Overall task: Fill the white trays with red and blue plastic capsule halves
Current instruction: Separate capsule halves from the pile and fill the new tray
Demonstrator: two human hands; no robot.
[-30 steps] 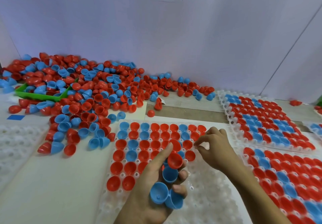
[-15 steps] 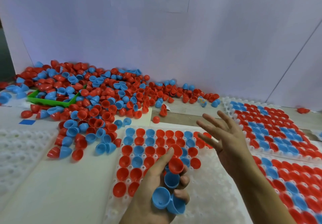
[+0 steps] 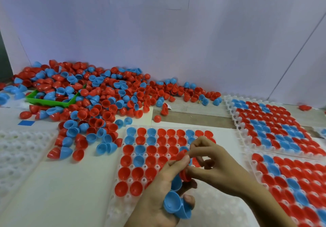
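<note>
A white tray (image 3: pixel 121 202) lies in front of me, its upper rows filled with red and blue capsule halves, its lower part bare. My left hand (image 3: pixel 158 202) grips a stack of halves over the tray: blue halves (image 3: pixel 173 204) low in the palm and a red half (image 3: pixel 185 174) near the fingertips. My right hand (image 3: pixel 217 166) has come in from the right and pinches at that red half with thumb and finger. A large loose pile of red and blue halves (image 3: pixel 98 99) lies at the back left.
Two filled white trays lie at the right, one behind (image 3: pixel 232 119) and one nearer (image 3: pixel 254 170). Another white tray without halves (image 3: pixel 15 149) sits at the left. A green bin (image 3: pixel 51 102) is half buried in the pile. A white wall stands behind.
My right hand, spread open above the tray half a second ago, has come down to my left hand and pinches the top red half. The left hand kept its stack.
</note>
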